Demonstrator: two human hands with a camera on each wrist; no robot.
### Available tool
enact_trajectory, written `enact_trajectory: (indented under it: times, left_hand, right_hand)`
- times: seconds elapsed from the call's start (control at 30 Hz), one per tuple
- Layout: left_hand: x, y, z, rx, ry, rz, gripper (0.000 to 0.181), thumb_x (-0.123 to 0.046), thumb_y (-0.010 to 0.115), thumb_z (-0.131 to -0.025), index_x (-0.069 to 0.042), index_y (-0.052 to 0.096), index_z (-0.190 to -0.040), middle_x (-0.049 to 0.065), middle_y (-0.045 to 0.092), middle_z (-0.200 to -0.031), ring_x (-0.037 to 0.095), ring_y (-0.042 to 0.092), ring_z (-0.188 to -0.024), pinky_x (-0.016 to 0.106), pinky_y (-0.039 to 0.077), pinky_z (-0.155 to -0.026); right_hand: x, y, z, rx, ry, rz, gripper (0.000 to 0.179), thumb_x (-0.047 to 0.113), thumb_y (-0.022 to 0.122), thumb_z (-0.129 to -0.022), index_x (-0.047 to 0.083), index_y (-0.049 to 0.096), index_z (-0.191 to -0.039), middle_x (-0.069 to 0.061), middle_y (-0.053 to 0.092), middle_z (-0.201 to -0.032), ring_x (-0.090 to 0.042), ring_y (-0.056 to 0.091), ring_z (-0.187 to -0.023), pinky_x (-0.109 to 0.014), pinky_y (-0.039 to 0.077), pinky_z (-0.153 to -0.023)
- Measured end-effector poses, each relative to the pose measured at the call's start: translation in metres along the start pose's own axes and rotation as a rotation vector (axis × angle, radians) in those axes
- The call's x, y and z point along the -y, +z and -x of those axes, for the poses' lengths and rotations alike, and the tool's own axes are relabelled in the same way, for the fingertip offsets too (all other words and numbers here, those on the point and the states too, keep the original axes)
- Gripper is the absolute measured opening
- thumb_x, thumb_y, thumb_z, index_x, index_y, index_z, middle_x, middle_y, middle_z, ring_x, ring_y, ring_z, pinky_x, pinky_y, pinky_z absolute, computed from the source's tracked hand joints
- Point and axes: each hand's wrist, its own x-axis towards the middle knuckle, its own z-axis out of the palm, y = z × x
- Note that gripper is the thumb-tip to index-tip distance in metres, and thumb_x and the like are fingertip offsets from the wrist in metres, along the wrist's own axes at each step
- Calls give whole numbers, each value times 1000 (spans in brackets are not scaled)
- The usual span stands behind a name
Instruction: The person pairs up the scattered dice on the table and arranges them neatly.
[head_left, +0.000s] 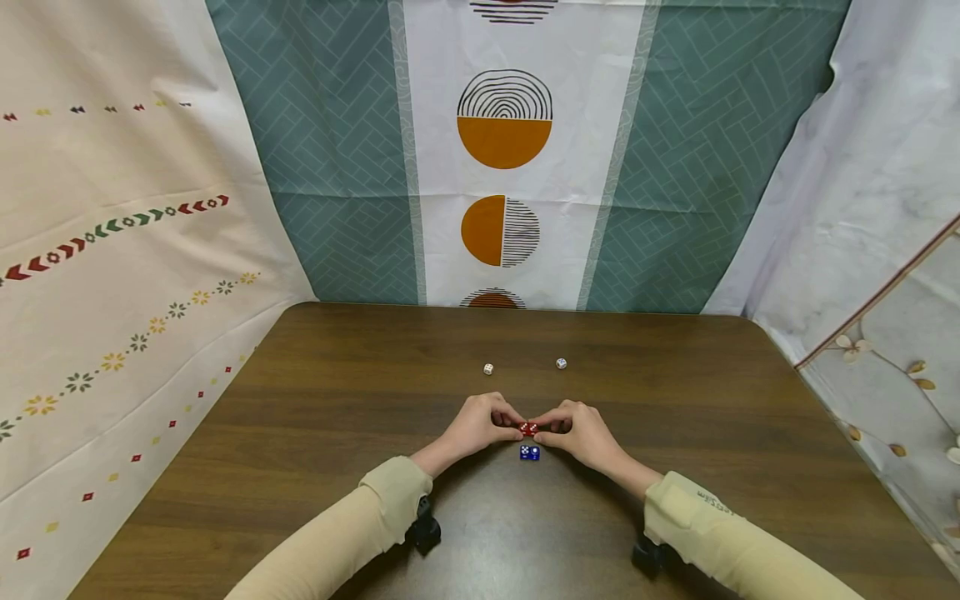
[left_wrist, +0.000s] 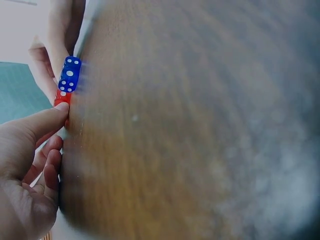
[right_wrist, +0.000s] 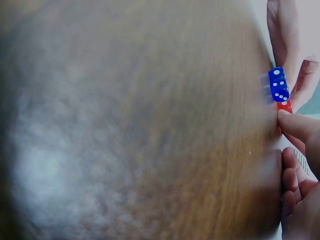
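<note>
Two red dice (head_left: 528,429) sit side by side on the table. My left hand (head_left: 477,425) pinches the left red die between thumb and forefinger, and my right hand (head_left: 587,433) does likewise with the right one. Just nearer to me lies a pair of blue dice (head_left: 529,452), touching each other, with no hand on them. In the left wrist view the blue dice (left_wrist: 70,74) stand in front of the red dice (left_wrist: 62,97) and partly cover them. The right wrist view shows the blue dice (right_wrist: 279,85) above my right thumb, which presses a red die (right_wrist: 284,106).
Farther back on the brown wooden table (head_left: 360,358) are two white dice, one at left (head_left: 488,369) and one at right (head_left: 561,363), set apart. Patterned cloths hang behind and beside the table, including a green and white one (head_left: 345,167).
</note>
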Motion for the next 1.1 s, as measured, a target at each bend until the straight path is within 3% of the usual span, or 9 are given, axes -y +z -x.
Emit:
enact_trajectory:
  times: [0.37,0.53,0.63,0.73,0.97,1.1]
  left_hand:
    - [-1,-2,-1,35,-5,3,17,-21,82,-80,-15,80,-96,0,66,-84,1,51,-69,16,43,-63]
    - [4,-15,-5,121,-3,28,17,-21,82,-82,-15,80,-97,1,68,-88,1,58,-74,16,48,-66]
    - [11,-25,-9,142,-18,40,13,-19,80,-83,-14,79,-95,1,70,-90,1,61,-73,17,50,-66]
    - [18,-36,-15,94,-49,38,10,-18,79,-85,-14,79,-94,1,73,-89,2,61,-71,18,49,-65]
    - [37,-58,-34,-139,-146,84,15,-12,75,-87,-7,75,-101,7,71,-93,13,63,-79,25,51,-71]
    - [48,-60,-42,-170,-197,88,22,-12,75,-87,-6,73,-109,9,70,-96,17,64,-83,27,52,-74]
  right_hand:
    - [-1,0,0,1,6,-7,17,25,80,-83,24,80,-100,7,60,-76,-4,49,-69,-20,42,-62]
    - [1,0,0,7,17,-7,18,25,80,-83,24,80,-100,7,60,-76,-4,50,-69,-20,42,-62]
    - [1,-1,-1,6,24,-3,18,25,81,-82,24,80,-100,7,60,-76,-4,49,-69,-20,41,-62]
    - [2,-1,-1,3,34,-4,19,25,81,-81,23,80,-100,7,59,-76,-5,49,-69,-20,40,-63]
    - [3,-2,-2,2,43,0,19,25,81,-81,24,80,-100,8,59,-76,-5,48,-70,-21,39,-63]
    - [3,-2,0,6,43,-4,19,25,81,-81,24,80,-101,7,59,-76,-5,48,-70,-21,39,-63]
